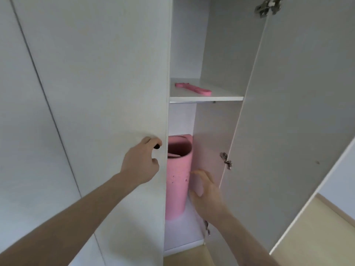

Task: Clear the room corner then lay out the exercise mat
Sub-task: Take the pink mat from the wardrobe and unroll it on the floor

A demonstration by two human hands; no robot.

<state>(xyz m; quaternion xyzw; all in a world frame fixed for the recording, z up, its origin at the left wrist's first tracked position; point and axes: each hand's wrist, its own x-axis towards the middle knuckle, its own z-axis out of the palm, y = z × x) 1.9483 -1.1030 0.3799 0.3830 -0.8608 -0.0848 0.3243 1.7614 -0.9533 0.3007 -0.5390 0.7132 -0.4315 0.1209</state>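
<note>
A white wardrobe stands open on its right side. The rolled pink mat (177, 181) stands upright on the wardrobe floor (184, 235), in the lower compartment below the shelf (206, 96), at about 6 o'clock from the frame's middle. Its open top end shows the loose inner coil.

The left hand (141, 162) is at 9 o'clock of the mat, on the closed left door (99, 93) near its free edge. Its fingers are curled around a small dark knob (157, 146), grasping it.

The right hand (206, 191) is at 3 o'clock of the mat, inside the compartment, between the mat and the inner side wall. Its fingers are spread and loosely bent, fingertips just beside the mat's side; whether they touch it I cannot tell. It grips nothing.

On the shelf, at 12 o'clock of the mat, lies a flat pink strap (193, 88). The right door (299, 112) is swung wide open, with hinges (226, 160) on its inner edge. Pale floor (315, 233) shows at 4 o'clock.
</note>
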